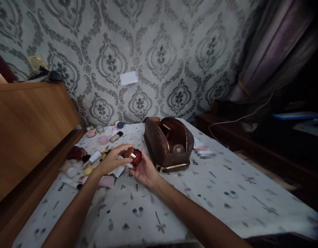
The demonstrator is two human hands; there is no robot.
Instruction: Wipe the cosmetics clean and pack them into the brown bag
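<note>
A small red glass bottle with a gold collar, which looks like a perfume bottle (136,157), is held between both hands, tilted. My left hand (110,162) has its fingers closed round the bottle's top end. Cupped under the red body is my right hand (148,173), thumb and fingers against the glass. Just right of the hands stands a brown toiletry bag (161,151), unzipped and gaping, its inside partly in shadow. Cosmetics lie to the left: a pink tube (106,181), a clear-and-white tube (92,159) and a dark-capped foundation bottle (116,136).
A pink round case (103,140) and a dark-lidded jar (119,124) sit farther back on the patterned cloth (200,210). Wooden furniture (32,127) borders the left side. A patterned wall (161,44) rises behind. At right, a white cable (239,120) runs near a curtain (272,48).
</note>
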